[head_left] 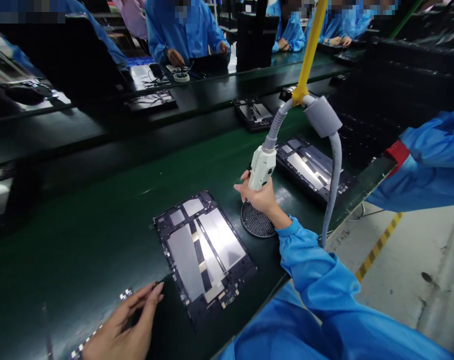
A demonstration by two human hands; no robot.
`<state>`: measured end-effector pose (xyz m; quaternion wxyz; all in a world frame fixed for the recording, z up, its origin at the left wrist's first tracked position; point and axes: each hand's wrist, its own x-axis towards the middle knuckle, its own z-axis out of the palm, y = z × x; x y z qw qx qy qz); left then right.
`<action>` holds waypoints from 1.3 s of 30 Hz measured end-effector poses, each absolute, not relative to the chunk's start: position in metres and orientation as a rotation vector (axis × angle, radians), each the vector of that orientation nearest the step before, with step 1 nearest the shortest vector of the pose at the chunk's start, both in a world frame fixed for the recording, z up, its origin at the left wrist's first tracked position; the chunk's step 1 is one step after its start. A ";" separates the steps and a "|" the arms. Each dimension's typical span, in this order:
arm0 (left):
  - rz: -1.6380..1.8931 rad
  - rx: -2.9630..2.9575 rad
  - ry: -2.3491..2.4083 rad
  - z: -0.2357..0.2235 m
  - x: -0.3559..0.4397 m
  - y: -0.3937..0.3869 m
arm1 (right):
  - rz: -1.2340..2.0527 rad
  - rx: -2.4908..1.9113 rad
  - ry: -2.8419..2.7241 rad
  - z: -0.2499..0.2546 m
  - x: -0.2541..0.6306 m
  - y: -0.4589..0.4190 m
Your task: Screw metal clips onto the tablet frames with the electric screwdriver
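Observation:
My right hand (262, 197) is wrapped round a white electric screwdriver (263, 167), held upright over a round black dish (257, 222) with a finely dimpled surface. The hand hides the driver's tip. In front of me lies an opened tablet (204, 250), its silvery battery cells and flat cables showing. Beside its lower left edge, my left hand (125, 322) has thumb and forefinger pinched together. Something small and dark seems to be at those fingertips, too small to name.
A yellow strap (310, 45) and a grey cable (335, 180) hang at the right. Another opened tablet (309, 167) lies beyond the dish, and one more (254, 114) farther back. Co-workers in blue sit across the green bench (117, 215); a blue sleeve (425, 165) reaches in at right.

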<state>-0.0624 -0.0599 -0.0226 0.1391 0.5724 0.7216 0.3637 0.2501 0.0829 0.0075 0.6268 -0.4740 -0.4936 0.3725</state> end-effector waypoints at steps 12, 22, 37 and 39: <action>1.193 1.279 1.835 -0.019 -0.052 -0.058 | 0.798 -0.821 -1.153 0.055 0.223 0.053; 1.248 1.447 1.758 -0.017 -0.057 -0.058 | 1.282 -0.714 -1.453 0.064 0.088 0.051; 1.323 1.613 1.674 -0.018 -0.053 -0.060 | 1.303 -0.785 -1.499 0.041 0.064 0.064; 1.348 1.604 1.662 -0.020 -0.053 -0.060 | 1.296 -0.802 -1.497 0.042 0.063 0.064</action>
